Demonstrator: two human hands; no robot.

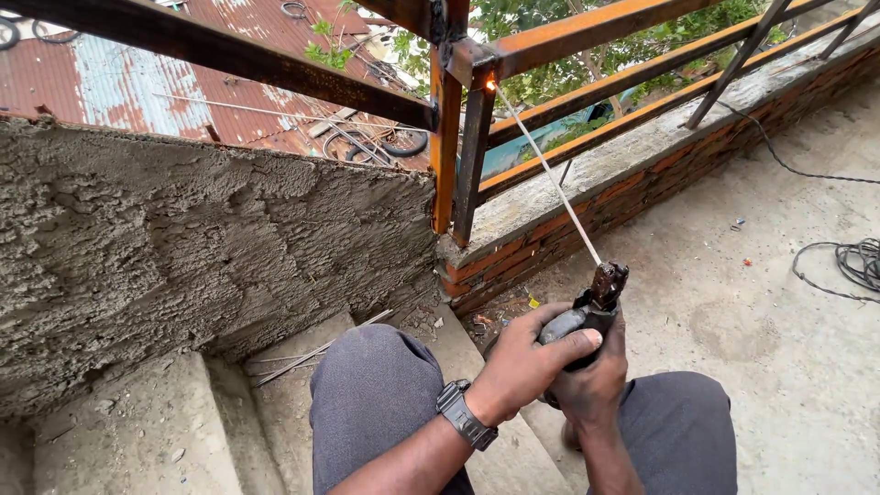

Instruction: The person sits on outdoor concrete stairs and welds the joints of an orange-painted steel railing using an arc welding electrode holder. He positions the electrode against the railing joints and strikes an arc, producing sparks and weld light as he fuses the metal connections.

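Hands together, our left hand [527, 362] and right hand [591, 385] clench the electrode holder [591, 307]; beyond our fingers the welding rod [547, 170] tip glows at the railing joint [477, 78]. We'd judge steadiness matters.

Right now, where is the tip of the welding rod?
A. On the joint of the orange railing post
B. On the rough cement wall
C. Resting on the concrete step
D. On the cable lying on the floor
A: the welding rod runs up from the electrode holder, gripped by both hands, to a glowing spot on the orange railing post joint.
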